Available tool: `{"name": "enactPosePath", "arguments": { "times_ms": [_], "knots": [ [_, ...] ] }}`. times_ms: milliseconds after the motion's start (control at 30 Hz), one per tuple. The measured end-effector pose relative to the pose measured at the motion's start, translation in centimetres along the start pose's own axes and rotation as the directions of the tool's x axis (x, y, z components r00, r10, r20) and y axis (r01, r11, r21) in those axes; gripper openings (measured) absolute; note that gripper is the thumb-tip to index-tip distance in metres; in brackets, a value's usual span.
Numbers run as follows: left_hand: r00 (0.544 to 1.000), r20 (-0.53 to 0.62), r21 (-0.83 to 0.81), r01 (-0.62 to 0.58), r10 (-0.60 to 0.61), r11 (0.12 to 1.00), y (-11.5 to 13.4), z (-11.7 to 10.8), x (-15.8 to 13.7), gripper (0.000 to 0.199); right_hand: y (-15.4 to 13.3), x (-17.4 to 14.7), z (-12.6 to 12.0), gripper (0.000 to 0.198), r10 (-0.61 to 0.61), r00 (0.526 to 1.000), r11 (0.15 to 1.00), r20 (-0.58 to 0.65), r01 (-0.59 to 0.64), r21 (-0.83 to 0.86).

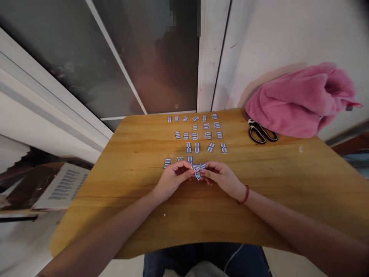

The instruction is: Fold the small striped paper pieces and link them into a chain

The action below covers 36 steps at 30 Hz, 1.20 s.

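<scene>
At a wooden table (138,215), we hold a small fan of cards (198,172) between our two hands, near the front row of those laid out. The fingers of our left hand (172,179) pinch its left side, thumb on top; those of our right hand (226,177) grasp its right side the same way. The fan is white with blue marks, too small for us to read, and its pieces overlap too closely to count.

Beyond our fingers, similar laid cards (197,147) stretch in five uneven rows, some tilted, their blue marks equally unreadable. We wear a red bracelet (245,195) on the right wrist. Black-handled scissors (257,134) lie at the far right, just beside a pink cloth (300,102). Left of the table, a pale box (62,188) carries columns of dark print, whose words we cannot make out. We can read no brand anywhere.
</scene>
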<state>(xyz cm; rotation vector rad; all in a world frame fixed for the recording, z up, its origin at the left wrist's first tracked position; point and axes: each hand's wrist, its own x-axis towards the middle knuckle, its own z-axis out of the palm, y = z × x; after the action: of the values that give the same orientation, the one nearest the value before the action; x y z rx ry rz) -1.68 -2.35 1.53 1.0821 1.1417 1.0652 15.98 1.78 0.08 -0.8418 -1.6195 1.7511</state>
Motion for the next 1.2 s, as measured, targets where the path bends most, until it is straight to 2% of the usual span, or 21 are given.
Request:
{"name": "enactPosePath", "arguments": {
  "times_ms": [167, 400, 500, 600, 700, 800, 933, 1033, 1200],
  "knots": [
    [0.996, 0.093, -0.094, 0.014, -0.006, 0.995, 0.36, 0.03, -0.11, 0.021, 0.15, 0.12, -0.14, 0.025, 0.045, 0.999, 0.987, 0.003, -0.045, 0.152],
    [0.985, 0.174, -0.169, 0.011, 0.019, 0.986, 0.04, -0.1, -0.15, 0.019, 0.55, 0.05, -0.33, 0.019, 0.057, 0.994, 0.958, 0.092, -0.081, 0.274],
    [0.981, 0.194, -0.178, 0.009, 0.026, 0.984, 0.05, -0.09, -0.2, 0.022, 0.47, -0.01, -0.33, 0.02, 0.082, 0.987, 0.943, 0.139, -0.122, 0.311],
    [0.986, 0.163, -0.126, -0.015, 0.035, 0.992, 0.14, -0.01, -0.26, 0.023, 0.35, 0.01, -0.27, 0.022, 0.102, 0.983, 0.931, 0.154, -0.149, 0.333],
    [0.996, 0.077, -0.027, -0.048, 0.05, 0.998, 0.09, -0.02, -0.3, 0.021, 0.32, 0.07, -0.1, 0.024, 0.063, 0.993, 0.959, 0.099, -0.087, 0.269],
    [0.997, 0.015, 0.087, -0.076, 0.075, 0.993, -0.05, -0.07, -0.34, 0.015, 0.35, -0.04, 0.15, 0.024, -0.009, 1.0, 0.994, 0.012, 0.008, 0.108],
    [0.992, -0.055, 0.184, -0.103, 0.115, 0.977, -0.02, 0.1, -0.52, 0.011, 0.41, -0.37, 0.39, 0.026, -0.05, 0.996, 0.998, -0.068, 0.047, -0.041],
    [0.989, -0.094, 0.179, -0.094, 0.113, 0.979, -0.02, 0.38, -0.67, 0.011, 0.49, -0.53, 0.48, 0.027, -0.065, 0.995, 0.996, -0.07, 0.06, -0.066],
    [0.99, -0.136, 0.086, -0.031, 0.043, 0.996, -0.29, 0.56, -0.69, 0.016, 0.54, -0.54, 0.62, 0.026, -0.077, 0.994, 0.993, -0.071, 0.071, -0.091]
  ]
}}
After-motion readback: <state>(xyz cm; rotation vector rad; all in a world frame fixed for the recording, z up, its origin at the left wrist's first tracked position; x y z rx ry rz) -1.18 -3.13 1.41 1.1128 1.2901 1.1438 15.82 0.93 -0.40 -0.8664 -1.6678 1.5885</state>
